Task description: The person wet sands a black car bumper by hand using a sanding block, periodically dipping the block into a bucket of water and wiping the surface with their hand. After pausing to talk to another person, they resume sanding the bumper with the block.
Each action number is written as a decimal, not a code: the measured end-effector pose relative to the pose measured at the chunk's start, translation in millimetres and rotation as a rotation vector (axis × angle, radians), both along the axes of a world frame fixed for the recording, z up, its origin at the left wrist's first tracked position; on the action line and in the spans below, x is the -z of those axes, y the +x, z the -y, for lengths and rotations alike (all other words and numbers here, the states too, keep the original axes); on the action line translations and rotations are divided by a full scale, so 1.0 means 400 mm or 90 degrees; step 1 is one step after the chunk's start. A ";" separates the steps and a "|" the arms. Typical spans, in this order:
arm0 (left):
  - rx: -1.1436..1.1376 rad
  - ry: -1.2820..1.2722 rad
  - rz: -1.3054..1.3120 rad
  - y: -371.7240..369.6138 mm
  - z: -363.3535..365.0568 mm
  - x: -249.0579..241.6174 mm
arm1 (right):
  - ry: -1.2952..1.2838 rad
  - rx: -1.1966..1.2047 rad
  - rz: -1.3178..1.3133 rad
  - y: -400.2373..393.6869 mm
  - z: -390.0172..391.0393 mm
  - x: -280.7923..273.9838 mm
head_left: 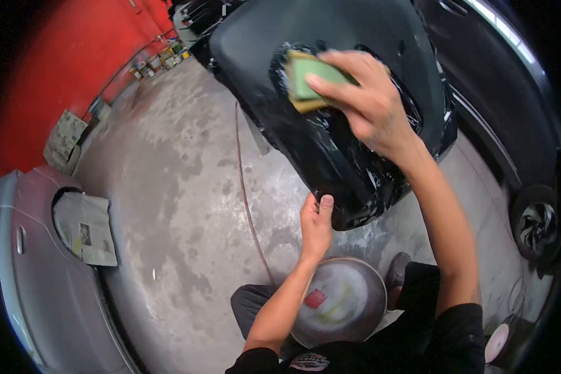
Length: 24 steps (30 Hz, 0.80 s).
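A large black car panel, wet and glossy in places, fills the upper middle of the view. My right hand grips a green sanding block with a yellowish-tan sheet on its underside. That block lies against the wet face of the panel, and the hand is slightly blurred. Lower down, my left hand holds the panel's near edge, thumb on top and fingers mostly hidden behind it. Below the panel, between my legs, sits a round basin of cloudy water with a small dark red piece in it.
On the left stands a greyish-mauve car body with newspaper over its wheel opening. A dark car is close on the right. A hose crosses the wet concrete floor. Cans line the red wall.
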<state>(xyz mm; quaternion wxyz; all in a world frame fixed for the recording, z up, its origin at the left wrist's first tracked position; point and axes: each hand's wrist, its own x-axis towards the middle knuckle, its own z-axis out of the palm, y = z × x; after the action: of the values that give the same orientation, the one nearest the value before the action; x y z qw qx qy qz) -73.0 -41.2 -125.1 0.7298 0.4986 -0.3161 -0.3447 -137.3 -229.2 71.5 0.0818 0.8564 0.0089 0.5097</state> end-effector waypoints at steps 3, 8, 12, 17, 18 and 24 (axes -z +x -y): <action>0.020 0.033 -0.019 0.011 -0.024 0.010 | 0.003 0.023 0.057 0.046 -0.017 -0.040; 0.004 0.040 -0.017 0.029 -0.029 -0.008 | 0.324 -0.032 0.158 -0.080 -0.062 0.061; -0.111 -0.008 0.205 0.084 -0.021 -0.072 | 0.864 -0.313 0.272 -0.193 -0.113 0.162; -0.317 0.004 0.866 0.217 0.001 -0.329 | 0.936 -0.336 0.233 -0.250 -0.127 0.290; -0.340 0.018 0.949 0.241 0.022 -0.378 | 0.916 -0.370 0.217 -0.255 -0.129 0.303; -0.304 0.155 1.249 0.348 0.115 -0.533 | 0.892 -0.444 0.179 -0.232 -0.128 0.306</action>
<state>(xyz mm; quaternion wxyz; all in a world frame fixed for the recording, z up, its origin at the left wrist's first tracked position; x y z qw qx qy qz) 66.1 -87.0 88.2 0.1425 0.6827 -0.6301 0.3415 -230.2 -178.1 -50.8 -0.6401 0.5840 -0.0566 0.4960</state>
